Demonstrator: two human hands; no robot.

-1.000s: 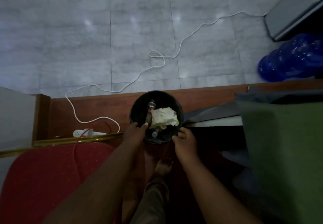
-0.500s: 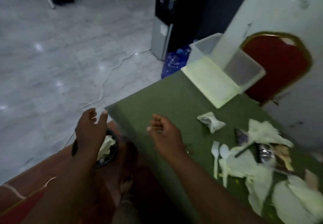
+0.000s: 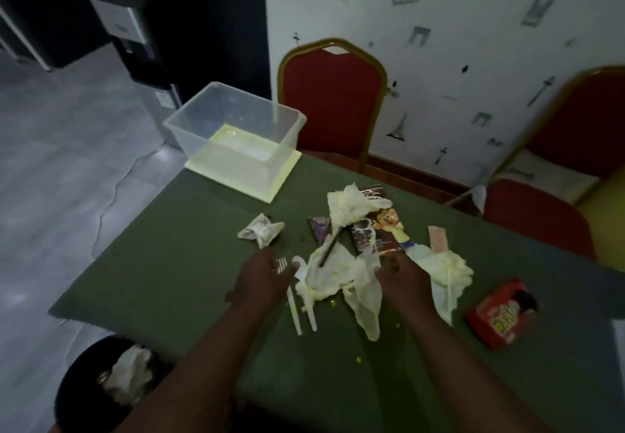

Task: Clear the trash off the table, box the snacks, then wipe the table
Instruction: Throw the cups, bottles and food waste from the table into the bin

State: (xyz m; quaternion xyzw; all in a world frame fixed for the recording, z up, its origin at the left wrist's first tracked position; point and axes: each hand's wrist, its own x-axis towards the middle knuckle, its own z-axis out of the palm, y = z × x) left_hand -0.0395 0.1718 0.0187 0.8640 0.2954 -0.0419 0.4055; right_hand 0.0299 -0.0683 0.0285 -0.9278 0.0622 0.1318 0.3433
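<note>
Dim light, some blur. Green-clothed desk [image 3: 189, 263] fills the centre and right of the frame. Left hand [image 3: 260, 280] hovers at lower centre, back toward the camera, fingers loosely spread over the tines of a white plastic fork [image 3: 291, 300]; nothing in its grasp. Right hand [image 3: 402, 280] sits just right of it, fingers bent down at the edge of a stained tissue [image 3: 334, 273]; cannot tell whether it pinches the tissue or only touches it. A white spoon [image 3: 306, 297] lies beside the fork, its bowl partly under the tissue. A thin dark stick [image 3: 329, 248] lies slantwise across the tissue's top. Above it: a purple wrapper [image 3: 319, 228], a second tissue [image 3: 348, 209] and a cartoon snack packet [image 3: 382, 229], overlapping. A crumpled wrapper [image 3: 260, 229] lies alone to the left of these. Right of the right hand, a third tissue [image 3: 446, 270] with a pink slip [image 3: 438, 238] at its upper edge. A red snack pack [image 3: 500, 314] lies apart at right. A clear box [image 3: 233, 128], nothing in it, stands on a pale yellow lid [image 3: 270, 189] at the desk's far left corner. A black bin [image 3: 77, 382] with crumpled paper inside sits on the floor at lower left. Two red chairs [image 3: 331, 101] [image 3: 541, 223] stand by the patterned wall.
</note>
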